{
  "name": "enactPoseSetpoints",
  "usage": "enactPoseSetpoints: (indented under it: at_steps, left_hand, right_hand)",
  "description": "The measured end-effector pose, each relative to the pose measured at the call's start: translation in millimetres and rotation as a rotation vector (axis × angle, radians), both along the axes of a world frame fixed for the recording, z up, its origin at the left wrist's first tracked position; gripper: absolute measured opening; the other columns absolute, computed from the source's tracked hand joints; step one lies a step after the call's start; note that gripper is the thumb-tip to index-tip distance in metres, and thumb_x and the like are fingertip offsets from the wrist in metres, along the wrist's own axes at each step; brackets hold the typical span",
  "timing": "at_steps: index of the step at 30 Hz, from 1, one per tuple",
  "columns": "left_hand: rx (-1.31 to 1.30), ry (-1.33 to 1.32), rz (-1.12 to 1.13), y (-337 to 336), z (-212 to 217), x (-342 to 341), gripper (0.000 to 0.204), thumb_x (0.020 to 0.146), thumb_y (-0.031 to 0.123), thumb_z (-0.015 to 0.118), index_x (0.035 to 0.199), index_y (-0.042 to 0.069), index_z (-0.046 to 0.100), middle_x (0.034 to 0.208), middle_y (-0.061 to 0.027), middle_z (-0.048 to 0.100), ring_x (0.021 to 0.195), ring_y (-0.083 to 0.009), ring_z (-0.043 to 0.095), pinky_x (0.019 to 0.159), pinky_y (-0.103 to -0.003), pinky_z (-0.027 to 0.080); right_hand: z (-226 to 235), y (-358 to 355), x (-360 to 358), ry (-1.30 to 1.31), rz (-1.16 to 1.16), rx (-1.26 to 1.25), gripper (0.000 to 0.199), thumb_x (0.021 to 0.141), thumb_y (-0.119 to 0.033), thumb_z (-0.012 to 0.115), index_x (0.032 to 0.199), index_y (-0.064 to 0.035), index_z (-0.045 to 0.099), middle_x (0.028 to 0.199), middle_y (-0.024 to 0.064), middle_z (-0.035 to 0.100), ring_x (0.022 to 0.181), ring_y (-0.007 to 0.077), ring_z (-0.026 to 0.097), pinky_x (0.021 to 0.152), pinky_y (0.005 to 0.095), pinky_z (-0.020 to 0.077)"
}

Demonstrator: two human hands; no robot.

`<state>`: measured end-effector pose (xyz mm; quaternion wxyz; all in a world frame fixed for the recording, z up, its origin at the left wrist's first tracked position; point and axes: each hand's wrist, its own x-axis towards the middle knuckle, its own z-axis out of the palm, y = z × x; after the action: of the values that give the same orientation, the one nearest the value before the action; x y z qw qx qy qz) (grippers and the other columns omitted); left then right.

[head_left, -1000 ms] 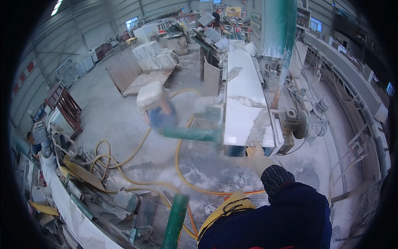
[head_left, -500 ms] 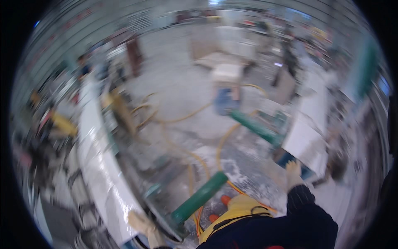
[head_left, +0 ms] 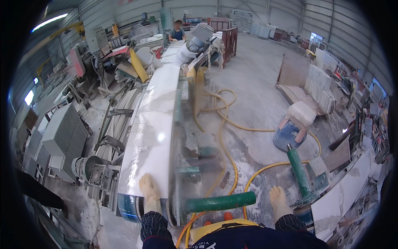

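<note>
Both my hands wear cream-coloured gloves. My left hand (head_left: 149, 191) rests flat, fingers stretched out, on the near end of a long white polished stone slab (head_left: 151, 124). The slab lies along a belt conveyor, whose dark blue-green belt end (head_left: 127, 207) shows under it. My right hand (head_left: 280, 201) hangs over the floor with nothing in it, its fingers loosely stretched. It is apart from a second grey-veined white slab (head_left: 331, 211) at the lower right. A green roller (head_left: 222, 201) sticks out from the conveyor between my hands.
Yellow hoses (head_left: 232, 162) loop over the dusty floor. A blue stool (head_left: 286, 135) with a pale pad stands to the right, near an upright green roller (head_left: 299, 172). A motor (head_left: 89, 168) sits left of the conveyor. At the far end, a person (head_left: 177, 32) stands beside the line.
My view has swung left, bringing the left conveyor to the middle. My right hand has come away from the right-hand slab's end; my left hand stays on its slab.
</note>
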<state>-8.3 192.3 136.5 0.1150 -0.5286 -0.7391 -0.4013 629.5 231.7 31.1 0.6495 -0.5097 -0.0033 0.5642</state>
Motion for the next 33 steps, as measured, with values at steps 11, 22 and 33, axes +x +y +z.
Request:
enactPoseSetpoints:
  at_steps: [11,22,33]
  left_hand:
    - [0.083,0.116,0.107,-6,-10,4,0.021,0.085,0.006,0.055,0.103,0.001,0.064,0.105,-0.0198,0.065,0.098,-0.0409,0.058,0.095,-0.050,0.042]
    - [0.019,0.095,0.145,-13,-11,6,0.025,0.085,0.005,0.055,0.108,0.001,0.065,0.112,-0.0188,0.066,0.111,-0.0395,0.058,0.104,-0.052,0.038]
    - [-0.021,0.064,0.153,-23,-17,6,0.025,0.087,0.005,0.056,0.110,0.002,0.066,0.118,-0.0185,0.066,0.117,-0.0396,0.057,0.108,-0.051,0.037]
  right_hand:
    - [11,36,-157,-0.055,0.512,-0.018,0.039,0.098,-0.016,0.057,0.133,-0.0027,0.048,0.133,0.0208,0.057,0.122,0.0355,0.056,0.103,0.0437,0.0463]
    - [0,38,-149,-0.071,0.604,-0.040,0.037,0.099,-0.014,0.055,0.133,0.0002,0.045,0.128,0.0226,0.058,0.119,0.0357,0.059,0.102,0.0443,0.0487]
    - [10,36,-149,-0.060,0.653,-0.043,0.040,0.100,-0.009,0.051,0.138,0.0006,0.042,0.137,0.0256,0.052,0.124,0.0386,0.054,0.107,0.0461,0.0443]
